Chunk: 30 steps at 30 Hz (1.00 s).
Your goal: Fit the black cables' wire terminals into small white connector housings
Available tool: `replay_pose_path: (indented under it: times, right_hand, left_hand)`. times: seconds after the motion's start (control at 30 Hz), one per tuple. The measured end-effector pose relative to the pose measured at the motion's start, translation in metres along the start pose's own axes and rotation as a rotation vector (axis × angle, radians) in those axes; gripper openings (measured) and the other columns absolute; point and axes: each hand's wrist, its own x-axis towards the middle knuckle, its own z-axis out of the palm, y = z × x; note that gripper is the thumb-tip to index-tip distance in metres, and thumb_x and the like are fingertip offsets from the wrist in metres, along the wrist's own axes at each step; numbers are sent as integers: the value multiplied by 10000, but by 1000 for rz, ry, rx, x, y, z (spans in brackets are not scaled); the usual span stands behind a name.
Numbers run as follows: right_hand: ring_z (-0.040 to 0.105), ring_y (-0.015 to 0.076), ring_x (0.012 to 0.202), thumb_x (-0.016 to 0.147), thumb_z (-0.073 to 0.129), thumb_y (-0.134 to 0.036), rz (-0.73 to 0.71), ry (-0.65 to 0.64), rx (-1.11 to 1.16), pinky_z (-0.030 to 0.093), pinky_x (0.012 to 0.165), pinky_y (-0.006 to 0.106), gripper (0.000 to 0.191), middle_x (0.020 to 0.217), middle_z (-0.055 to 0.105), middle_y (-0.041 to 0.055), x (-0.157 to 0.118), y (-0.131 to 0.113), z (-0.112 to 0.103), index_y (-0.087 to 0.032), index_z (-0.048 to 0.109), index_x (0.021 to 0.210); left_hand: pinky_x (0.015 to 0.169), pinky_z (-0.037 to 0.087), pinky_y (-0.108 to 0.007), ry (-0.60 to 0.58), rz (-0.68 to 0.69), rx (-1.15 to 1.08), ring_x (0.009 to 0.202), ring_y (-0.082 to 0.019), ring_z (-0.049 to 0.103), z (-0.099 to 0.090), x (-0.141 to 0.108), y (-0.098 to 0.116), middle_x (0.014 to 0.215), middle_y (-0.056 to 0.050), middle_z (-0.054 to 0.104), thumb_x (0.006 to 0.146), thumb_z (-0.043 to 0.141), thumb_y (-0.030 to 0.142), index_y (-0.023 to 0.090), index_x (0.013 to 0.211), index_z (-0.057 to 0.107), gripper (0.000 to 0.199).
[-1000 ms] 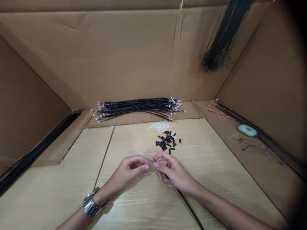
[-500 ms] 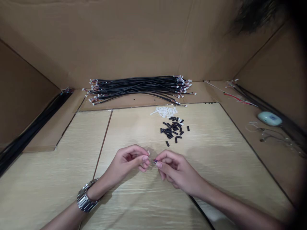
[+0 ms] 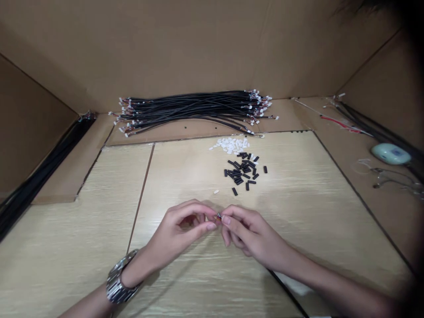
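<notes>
Thin coloured wires [image 3: 218, 216] stick out between the fingertips of both hands, just above the table. My right hand [image 3: 247, 227] pinches the cable's wire end between thumb and forefinger, its other fingers curled below. A black cable [image 3: 286, 291] runs from under that hand towards the front edge. My left hand [image 3: 185, 227], with a metal watch [image 3: 121, 278] on the wrist, has its thumb and forefinger closed around the wire tips. One small white connector housing [image 3: 216, 191] lies alone on the table just beyond the fingertips.
Beyond the hands lie a pile of short black tubes [image 3: 243, 170] and a pile of white connector housings [image 3: 230, 145]. Bundled black cables [image 3: 192, 108] lie along the back cardboard wall, more cables [image 3: 43, 163] at left. A pale green oval object [image 3: 391, 153] and glasses [image 3: 394, 176] are at right.
The white housing that was at my left fingertips now lies on the table. My left fingers have moved right to the wires. The view has shifted slightly.
</notes>
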Motion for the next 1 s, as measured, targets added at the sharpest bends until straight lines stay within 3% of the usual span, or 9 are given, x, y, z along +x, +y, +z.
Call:
replay_pose_path:
  times: [0.23, 0.63, 1.0]
  right_hand:
    - [333, 35, 436, 1017, 473, -396, -39, 42, -50, 245, 388, 175, 240, 665, 580, -46, 1, 1, 3, -201, 578, 924]
    - [335, 41, 428, 1010, 494, -351, -67, 61, 0, 261, 393, 171, 179, 632, 582, -64, 1, -5, 5, -214, 544, 907]
    - [372, 55, 465, 1009, 490, -372, -98, 102, -66, 285, 435, 189, 199, 617, 572, -58, 2, 2, 9, -213, 558, 911]
  left_hand:
    - [580, 480, -186, 70, -97, -101, 663, -86, 589, 10, -3, -3, 850, 5, 692, 893, 694, 227, 232, 931, 719, 46]
    - [718, 526, -224, 47, 1, 15, 883, -132, 651, 10, -3, -4, 966, -15, 681, 879, 709, 209, 237, 1001, 691, 127]
    - [643, 500, -227, 119, -11, 18, 805, -126, 632, 17, -5, -4, 887, -16, 661, 892, 687, 194, 215, 919, 686, 34]
